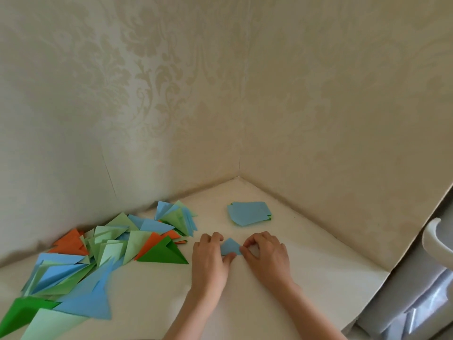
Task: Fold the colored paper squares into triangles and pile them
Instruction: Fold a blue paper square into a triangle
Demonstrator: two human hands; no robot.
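No containers in view, everything lies loose on the cream surface (282,303) in a wall corner. Blue folded paper (230,246) sits flat, centre-front, between both hands. Left hand (210,261) has fingers curled on its left edge, thumb pressing the bottom edge. Right hand (266,253) pinches the right corner with curled fingertips. One stack of unfolded squares (248,213) sits behind the hands, near the corner; blue on top, green edges showing underneath, sheet count not readable. Pile of folded triangles (103,253) is spread to the left along the wall: blue, light green, dark green, orange. They overlap too much for an exact count; roughly three orange and two dark green are visible. White handle (438,241) at the right edge.
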